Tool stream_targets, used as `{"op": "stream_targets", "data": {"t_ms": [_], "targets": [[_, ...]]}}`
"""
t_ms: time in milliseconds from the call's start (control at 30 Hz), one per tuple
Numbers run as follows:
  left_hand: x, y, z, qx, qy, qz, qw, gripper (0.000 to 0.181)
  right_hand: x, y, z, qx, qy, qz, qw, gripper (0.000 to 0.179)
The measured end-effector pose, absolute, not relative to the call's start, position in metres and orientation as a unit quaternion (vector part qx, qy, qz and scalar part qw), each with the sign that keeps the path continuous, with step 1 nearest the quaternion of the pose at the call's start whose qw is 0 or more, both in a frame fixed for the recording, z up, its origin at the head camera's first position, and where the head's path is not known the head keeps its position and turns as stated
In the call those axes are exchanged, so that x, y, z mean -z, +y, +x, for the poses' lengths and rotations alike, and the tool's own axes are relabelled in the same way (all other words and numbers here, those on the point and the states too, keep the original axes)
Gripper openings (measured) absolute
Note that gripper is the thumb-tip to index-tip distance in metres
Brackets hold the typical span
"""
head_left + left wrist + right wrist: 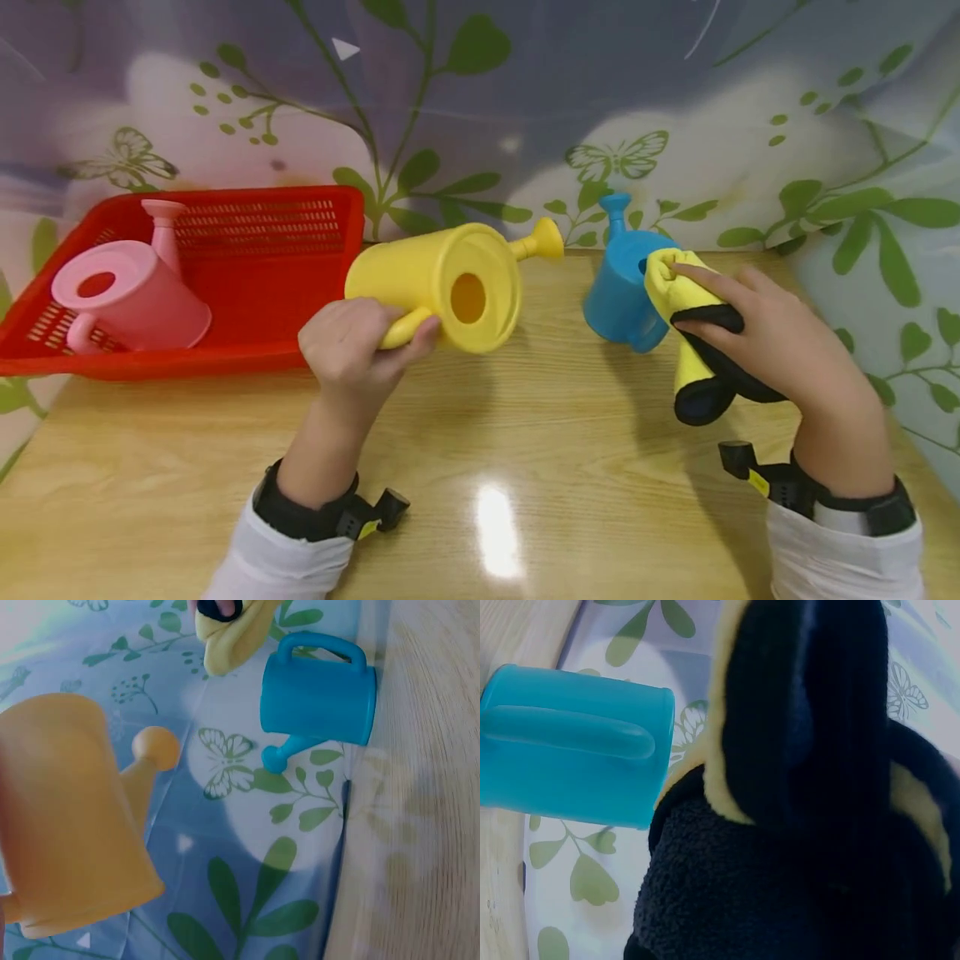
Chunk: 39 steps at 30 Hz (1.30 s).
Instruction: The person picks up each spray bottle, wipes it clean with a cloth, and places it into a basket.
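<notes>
A yellow watering can (401, 267) is gripped by its handle in my left hand (348, 346), tilted so its round top opening faces me and its spout points right. In the left wrist view the same can (71, 817) fills the left side. My right hand (780, 333) pinches a folded yellow cloth with black edging (693, 367), its dark fleecy side filling much of the right wrist view. Upright on the table stands a blue watering can (618, 292), just left of the cloth, which overlaps its top right in the head view.
A red plastic basket (255, 292) sits at the back left with a pink watering can (135, 292) in it. Below lies the wooden table (570, 500). A wall covering with leaves and butterflies (480, 117) rises behind the table and along its right side.
</notes>
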<state>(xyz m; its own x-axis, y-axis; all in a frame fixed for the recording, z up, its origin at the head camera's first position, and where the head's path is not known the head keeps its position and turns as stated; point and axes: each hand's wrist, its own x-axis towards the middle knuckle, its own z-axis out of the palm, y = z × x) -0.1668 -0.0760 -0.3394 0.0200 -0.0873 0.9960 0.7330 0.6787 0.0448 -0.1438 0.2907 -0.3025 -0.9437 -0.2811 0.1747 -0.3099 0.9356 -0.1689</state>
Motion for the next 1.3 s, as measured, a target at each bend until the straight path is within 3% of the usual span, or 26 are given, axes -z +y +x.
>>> {"op": "stream_targets", "data": {"t_ms": [200,433,667,900,1300], "targets": [[0.341,-0.088,-0.171,0.402,-0.637,-0.106,0.649,0.070,0.302,0.296,-0.145,-0.098,-0.982,0.147,0.070,0.063],[0.339,-0.117,-0.178,0.472,-0.613,-0.005,0.633,0.080,0.300,0.303,-0.145,-0.089,-0.986,0.128,0.051,0.063],[0.333,-0.169,-0.178,0.553,-0.580,0.118,0.587,0.022,0.301,0.304,-0.148,-0.090,-0.984,0.139,0.072,0.061],[0.326,-0.197,-0.182,0.646,-0.527,0.186,0.521,0.025,0.302,0.308,-0.148,-0.078,-0.983,0.142,0.080,0.060],[0.338,-0.220,-0.189,0.690,-0.514,0.192,0.472,0.025,0.307,0.317,-0.145,-0.095,-0.987,0.123,0.039,0.061]]}}
